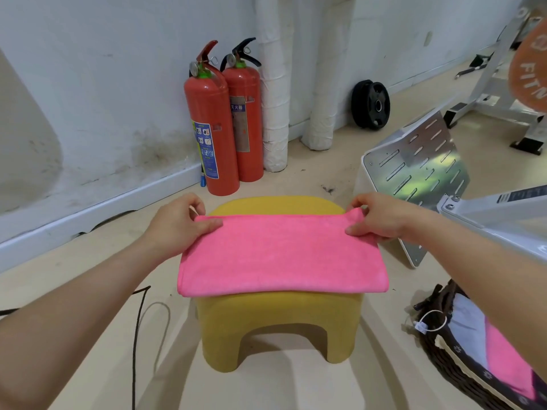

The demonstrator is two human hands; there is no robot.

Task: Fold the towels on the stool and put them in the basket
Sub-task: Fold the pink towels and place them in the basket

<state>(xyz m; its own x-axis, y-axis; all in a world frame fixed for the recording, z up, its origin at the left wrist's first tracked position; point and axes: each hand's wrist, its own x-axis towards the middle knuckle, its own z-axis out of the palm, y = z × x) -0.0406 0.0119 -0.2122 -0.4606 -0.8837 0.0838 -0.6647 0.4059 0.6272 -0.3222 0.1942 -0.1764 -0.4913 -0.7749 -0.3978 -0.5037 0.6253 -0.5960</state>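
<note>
One pink towel [272,255] lay doubled flat across the top of one yellow stool [278,329] at the centre of the frame. My left hand [177,223] pinched its far left corner and my right hand [381,220] pinched its far right corner. It looked soft, light and floppy, so I judged the corners the best place to hold it. One dark woven basket [429,353] sat on the floor at lower right, with one folded pink towel [503,356] and one pale cloth [467,324] inside.
</note>
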